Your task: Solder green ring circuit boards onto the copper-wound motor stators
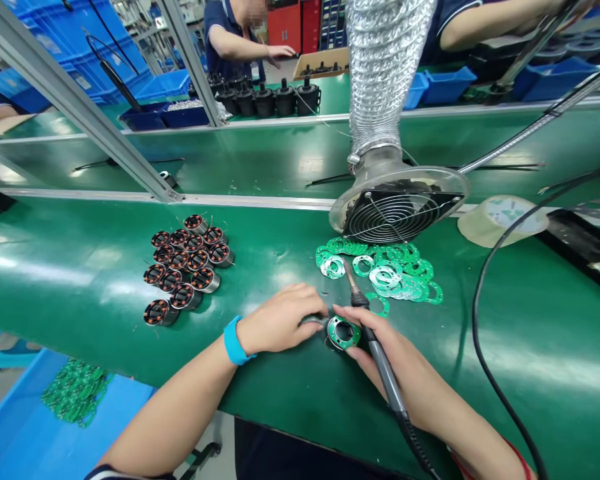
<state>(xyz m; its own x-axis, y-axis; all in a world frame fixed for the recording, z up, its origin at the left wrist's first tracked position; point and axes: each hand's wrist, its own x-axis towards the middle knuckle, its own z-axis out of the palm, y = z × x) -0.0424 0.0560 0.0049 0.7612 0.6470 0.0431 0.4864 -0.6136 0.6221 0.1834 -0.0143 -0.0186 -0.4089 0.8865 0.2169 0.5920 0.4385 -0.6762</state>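
Observation:
My right hand [387,347] holds a soldering iron [387,377], its tip pointing away over the green boards. The thumb and index finger of that hand also touch a motor stator with a green ring-shaped circuit board [337,339] on top. From the left, my left hand [283,319], with a blue wristband [236,341], reaches to the same stator. Its fingers are closed around a small dark grey thing that I cannot make out. Just beyond lies a pile of ring-shaped circuit boards [400,277], some green side up, some pale side up.
Several wound stators [179,260] stand grouped at the left. A fume extractor hood [397,203] hangs over the boards. A tape roll [503,219] and a black cable [475,313] are at the right. A blue bin [25,427] holds more boards. Two people work across the bench.

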